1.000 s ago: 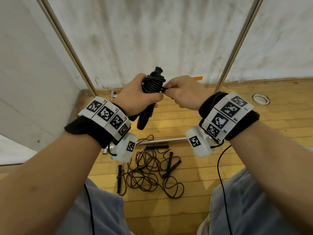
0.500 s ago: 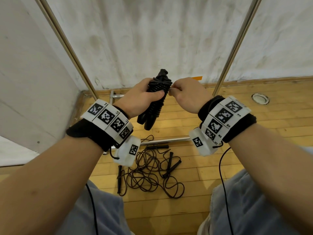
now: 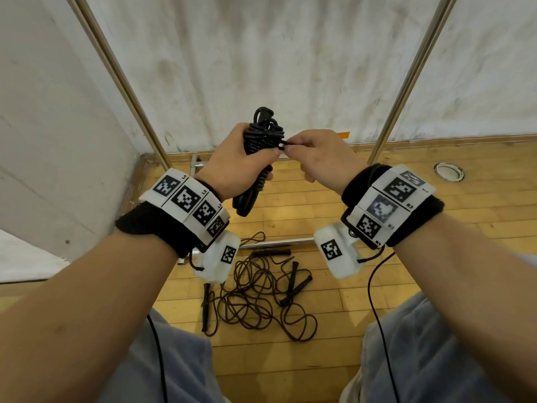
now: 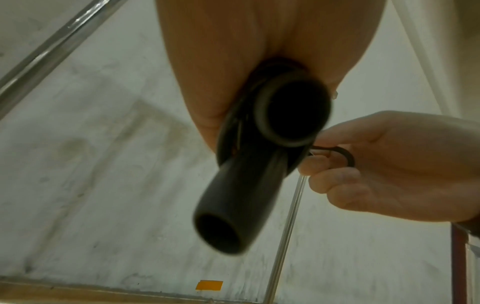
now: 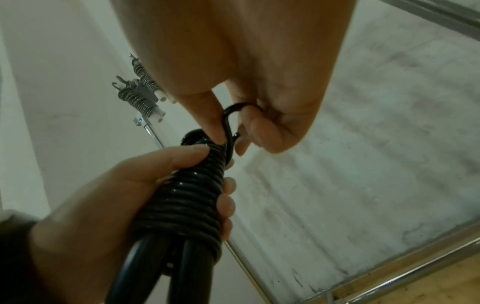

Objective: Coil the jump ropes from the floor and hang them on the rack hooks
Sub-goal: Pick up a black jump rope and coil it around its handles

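My left hand (image 3: 241, 167) grips a black jump rope (image 3: 263, 139) whose cord is wound tightly round its two handles (image 5: 155, 267); the handle ends (image 4: 228, 205) point down toward the wrist. My right hand (image 3: 316, 158) pinches a small loop of the cord (image 5: 231, 123) at the bundle's upper side, also seen as a loop (image 4: 340, 154) between its fingers. More jump ropes (image 3: 258, 298) lie tangled on the wooden floor below my hands, with several black handles (image 3: 295, 282) among them. High on the rack, other coiled ropes (image 5: 141, 94) hang at the top of a pole.
Two slanted metal rack poles (image 3: 125, 82) (image 3: 406, 82) stand before a stained white wall. A rack base bar (image 3: 279, 242) lies on the floor behind the tangle. A round floor fitting (image 3: 449, 171) sits at the right. My knees fill the lower corners.
The bundle tilted and rose slightly. My right hand, pressed against the coil a second ago, now pulls a short loop of cord out to the right.
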`<state>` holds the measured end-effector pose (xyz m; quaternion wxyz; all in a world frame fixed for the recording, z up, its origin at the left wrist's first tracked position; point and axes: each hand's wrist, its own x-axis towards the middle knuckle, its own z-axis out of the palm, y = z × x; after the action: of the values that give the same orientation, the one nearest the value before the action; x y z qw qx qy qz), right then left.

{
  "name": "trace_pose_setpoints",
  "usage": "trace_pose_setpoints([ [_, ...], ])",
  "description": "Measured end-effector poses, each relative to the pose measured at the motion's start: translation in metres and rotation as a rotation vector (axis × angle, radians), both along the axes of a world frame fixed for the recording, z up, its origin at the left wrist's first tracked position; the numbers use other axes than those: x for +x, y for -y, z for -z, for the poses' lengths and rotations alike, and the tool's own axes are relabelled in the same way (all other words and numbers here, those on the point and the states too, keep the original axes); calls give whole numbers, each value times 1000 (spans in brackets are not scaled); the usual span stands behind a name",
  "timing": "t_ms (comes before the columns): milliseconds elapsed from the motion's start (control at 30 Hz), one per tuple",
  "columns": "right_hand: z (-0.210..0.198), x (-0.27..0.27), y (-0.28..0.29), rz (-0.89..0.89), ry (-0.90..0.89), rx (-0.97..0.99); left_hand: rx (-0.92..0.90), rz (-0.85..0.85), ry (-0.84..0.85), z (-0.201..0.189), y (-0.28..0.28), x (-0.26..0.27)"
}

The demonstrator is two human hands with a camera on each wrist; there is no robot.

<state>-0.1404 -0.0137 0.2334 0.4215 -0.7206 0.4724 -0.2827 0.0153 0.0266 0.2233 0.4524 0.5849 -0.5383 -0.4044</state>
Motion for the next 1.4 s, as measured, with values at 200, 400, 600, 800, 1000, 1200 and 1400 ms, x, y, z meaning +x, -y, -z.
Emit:
trace_pose_setpoints([
  [200,-2,-2,-6,-113,-54,182,-15,-8,98,1,0,-4],
  [400,-2,-2,0,47,-120,-158,46,48,-19,-1,-3,-11],
  [600,-1,-3,2,149,-166,-160,30,142,-13,-1,-6,-11],
  [800,-2,-5,0,180,-112,-239,-13,62,-88,-1,-5,-8],
  [1000,5,4,-9,84,-195,-320,35,-7,-75,0,-1,-9],
  [1200,4,3,-11,152,-144,-296,25,-52,-50,2,-2,-15],
  [1400,7,5,-19,86,-263,-558,35,-122,-29,0,-4,-20],
])
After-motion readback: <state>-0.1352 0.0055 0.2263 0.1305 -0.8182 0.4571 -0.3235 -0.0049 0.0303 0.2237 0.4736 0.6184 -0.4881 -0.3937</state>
